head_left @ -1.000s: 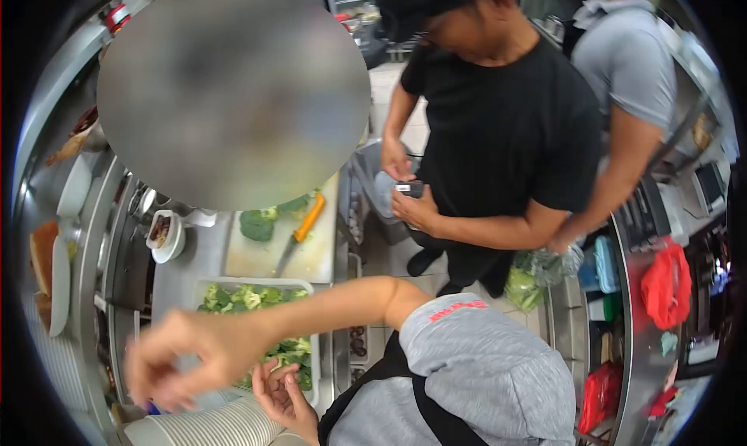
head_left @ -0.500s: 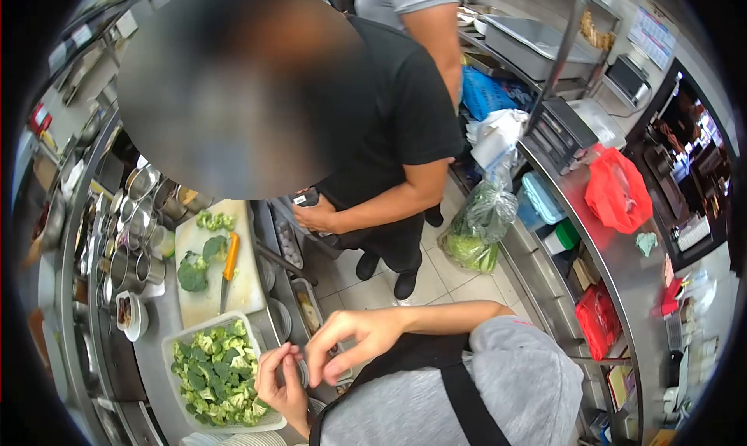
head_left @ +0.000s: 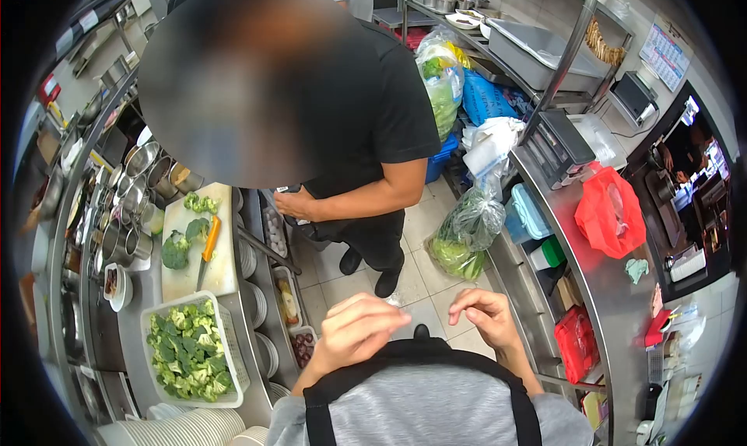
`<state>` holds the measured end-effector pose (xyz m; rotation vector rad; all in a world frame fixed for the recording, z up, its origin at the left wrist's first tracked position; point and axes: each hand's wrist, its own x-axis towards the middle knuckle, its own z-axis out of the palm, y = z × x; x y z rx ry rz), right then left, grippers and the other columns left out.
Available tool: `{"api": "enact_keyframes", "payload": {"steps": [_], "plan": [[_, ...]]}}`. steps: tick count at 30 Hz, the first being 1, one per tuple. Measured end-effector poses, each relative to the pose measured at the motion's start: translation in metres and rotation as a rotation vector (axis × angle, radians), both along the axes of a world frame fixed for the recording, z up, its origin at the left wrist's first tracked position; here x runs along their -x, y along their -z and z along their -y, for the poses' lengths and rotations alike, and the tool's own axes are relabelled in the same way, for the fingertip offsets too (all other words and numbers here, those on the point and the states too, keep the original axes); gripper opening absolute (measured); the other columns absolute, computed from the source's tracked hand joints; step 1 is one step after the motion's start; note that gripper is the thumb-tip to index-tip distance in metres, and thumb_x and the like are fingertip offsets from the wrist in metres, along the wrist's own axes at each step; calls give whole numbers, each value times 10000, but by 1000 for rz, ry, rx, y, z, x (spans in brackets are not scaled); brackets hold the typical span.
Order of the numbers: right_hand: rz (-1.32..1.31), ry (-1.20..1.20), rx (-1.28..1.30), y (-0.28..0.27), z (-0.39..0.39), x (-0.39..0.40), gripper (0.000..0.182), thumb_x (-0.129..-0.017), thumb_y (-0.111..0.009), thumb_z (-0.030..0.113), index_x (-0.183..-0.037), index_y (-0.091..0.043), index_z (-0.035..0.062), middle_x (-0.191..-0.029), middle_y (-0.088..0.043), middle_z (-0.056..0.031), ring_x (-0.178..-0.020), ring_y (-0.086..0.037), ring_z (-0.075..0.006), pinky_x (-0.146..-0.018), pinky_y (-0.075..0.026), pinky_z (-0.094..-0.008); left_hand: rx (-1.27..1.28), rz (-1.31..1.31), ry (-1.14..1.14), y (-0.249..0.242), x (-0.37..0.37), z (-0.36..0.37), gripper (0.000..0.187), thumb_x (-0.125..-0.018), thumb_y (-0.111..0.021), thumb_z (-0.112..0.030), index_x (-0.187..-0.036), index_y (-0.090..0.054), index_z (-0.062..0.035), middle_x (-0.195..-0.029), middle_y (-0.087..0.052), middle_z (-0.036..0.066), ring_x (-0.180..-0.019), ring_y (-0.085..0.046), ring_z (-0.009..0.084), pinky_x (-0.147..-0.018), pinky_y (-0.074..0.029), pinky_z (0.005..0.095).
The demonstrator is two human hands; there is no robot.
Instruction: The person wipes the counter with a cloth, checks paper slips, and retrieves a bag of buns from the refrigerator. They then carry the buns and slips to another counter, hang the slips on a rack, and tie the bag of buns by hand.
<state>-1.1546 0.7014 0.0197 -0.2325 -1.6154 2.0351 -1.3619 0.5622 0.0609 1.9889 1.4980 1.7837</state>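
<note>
My left hand (head_left: 362, 329) is raised in front of my chest, fingers loosely bent and holding nothing. Level with it, my right hand (head_left: 486, 318) hangs in the air with its thumb apart from its curved fingers, also holding nothing. The two hands do not touch. Nearest on the left is a white plastic basket (head_left: 240, 362) filled with cut broccoli florets (head_left: 187, 349). Beyond it, a white cutting board (head_left: 222, 275) bears an orange-handled knife (head_left: 210, 240) and broccoli pieces (head_left: 177, 250).
A co-worker in a black shirt (head_left: 397, 96) stands across from me. Metal pots (head_left: 140, 193) line the left counter. Bagged greens (head_left: 463, 248) rest on the floor. A red bag (head_left: 609, 213) sits on the right steel counter. Stacked plates (head_left: 179, 426) are at bottom left.
My hands have moved apart and rightward, away from beside the basket to in front of my chest. The view has turned slightly. The co-worker's forearm remains bent at the waist.
</note>
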Motion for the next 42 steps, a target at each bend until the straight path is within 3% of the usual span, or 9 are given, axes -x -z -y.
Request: {"api": "enact_keyframes", "payload": {"steps": [5, 7, 9, 12, 24, 33, 36, 40, 42], "plan": [[40, 180, -18, 3, -4, -35, 178, -863, -561, 87, -945, -629, -56, -811, -614, -120, -781, -602, -181, -748, -465, -302, -745, 11, 253, -58, -15, 7, 78, -780, -680, -128, -811, -666, -58, -696, -593, 50, -556, -546, 148, -480, -430, 265], [20, 232, -15, 5, -4, -43, 186, -856, -568, 96, -937, -628, -60, -797, -611, -123, -769, -600, -185, -740, -462, -303, -1137, 39, 482, -81, -31, -12, 183, -783, -668, -132, -948, -600, -91, -678, -593, 10, -495, -486, 128, -463, -380, 221], [4, 269, 3, 5, -1, -46, 193, -854, -578, 113, -921, -627, -61, -787, -607, -126, -759, -597, -189, -731, -456, -305, -958, -243, 449, -102, -30, 0, 586, -895, -572, -119, -1418, -311, -164, -859, -564, -1, -597, -502, 98, -529, -419, 244], [-16, 277, -3, 5, 0, -47, 196, -856, -582, 122, -919, -626, -58, -787, -606, -126, -758, -597, -189, -729, -453, -305, -1161, -139, 397, -116, -51, -16, 530, -911, -551, -212, -1404, -358, -200, -582, -476, -50, -445, -357, 77, -452, -326, 230], [50, 103, 13, 35, -16, -31, 148, -874, -540, 48, -949, -621, -51, -844, -619, -109, -807, -606, -172, -777, -461, -302, -1146, -163, 502, -113, -54, -9, 540, -902, -569, -219, -1398, -361, -175, -558, -491, -30, -426, -380, 76, -449, -314, 215], [53, -8, -39, 24, 0, -10, 154, -880, -519, 31, -962, -623, -46, -856, -607, -112, -812, -596, -172, -773, -456, -296, -1175, -251, 534, -104, -45, -1, 453, -882, -586, -189, -1313, -460, -131, -576, -550, -14, -434, -440, 100, -454, -360, 240], [48, 107, -21, 30, -2, -17, 150, -869, -533, 38, -952, -623, -49, -846, -606, -116, -789, -596, -178, -766, -455, -295, -1103, -103, 506, -77, -37, -2, 143, -824, -643, -187, -921, -596, -93, -615, -578, 2, -437, -453, 120, -437, -351, 217], [35, 229, -22, 32, -6, -27, 153, -857, -558, 68, -921, -619, -56, -822, -608, -123, -770, -595, -181, -734, -454, -295, -519, -47, 316, -32, -16, 0, 211, -863, -612, -223, -800, -664, -29, -597, -538, 47, -447, -452, 141, -406, -346, 270], [31, 271, -8, 33, -8, -30, 157, -857, -562, 80, -914, -620, -55, -816, -607, -122, -766, -593, -182, -726, -453, -297, -323, 37, 128, 1, -16, -9, 129, -751, -689, -148, -798, -674, -29, -563, -543, 24, -436, -469, 152, -407, -340, 276]]}}
